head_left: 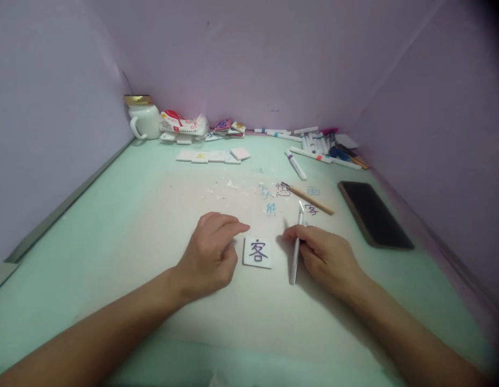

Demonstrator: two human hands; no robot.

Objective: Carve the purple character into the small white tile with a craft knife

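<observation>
A small white square tile (258, 252) with a dark written character lies flat on the pale green table (112, 226), between my hands. My left hand (211, 255) rests just left of the tile, fingers loosely curled, index finger stretched toward the tile's upper left corner; it holds nothing. My right hand (324, 257) lies to the right of the tile and grips a thin white craft knife (296, 252) that points away from me.
A wooden stick (309, 199) and small cut-out characters (271, 200) lie beyond the tile. A black phone (373, 214) sits at right. Marker pens (317, 145), blank white tiles (212, 156), a white mug (144, 119) and a packet (182, 123) line the back wall.
</observation>
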